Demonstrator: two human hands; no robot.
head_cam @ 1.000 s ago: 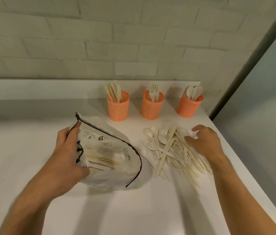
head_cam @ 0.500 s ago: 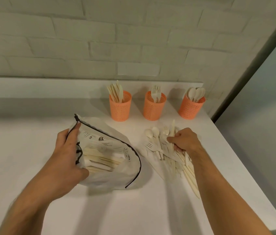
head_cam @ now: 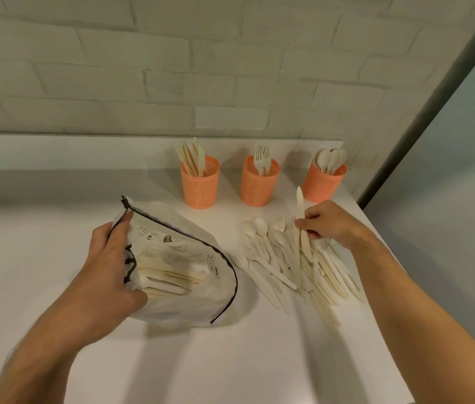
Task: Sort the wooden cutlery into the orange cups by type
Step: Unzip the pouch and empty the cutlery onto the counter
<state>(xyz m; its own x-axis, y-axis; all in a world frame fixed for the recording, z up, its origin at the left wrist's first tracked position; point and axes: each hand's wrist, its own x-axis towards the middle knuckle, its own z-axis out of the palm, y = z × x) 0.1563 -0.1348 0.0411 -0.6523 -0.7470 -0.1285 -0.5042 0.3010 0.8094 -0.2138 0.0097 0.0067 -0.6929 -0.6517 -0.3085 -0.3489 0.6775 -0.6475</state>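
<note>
The sorting is under way but looks far from finished. Three orange cups stand in a row at the back of the white surface (head_cam: 259, 360), against the brick wall, and each already has a few pieces standing in it: the left cup (head_cam: 200, 183) holds knives, the middle cup (head_cam: 259, 182) holds forks, and the right cup (head_cam: 324, 182) holds spoons. In front of the middle and right cups lies a loose pile of wooden cutlery (head_cam: 294, 263), forks, spoons and knives mixed and overlapping, clearly many more pieces than the cups hold so far. The person's right hand (head_cam: 329, 225) hovers over the far edge of that pile, its grip closed in a pinch on a wooden knife (head_cam: 300, 220), which stands nearly upright, its lower end still among the heap and its tip rising toward the right cup. By type, I'd say it belongs in the left cup, a reach across the row. The left hand (head_cam: 108, 269) grips the open mouth of a white bag (head_cam: 178, 272) with a black zip edge, fingers curled round the rim and holding it open on the surface; more pale cutlery is visible inside it, so that stock is still unsorted too. My judgement: only a small share is done, and the pile and then the bag's contents remain.
</note>
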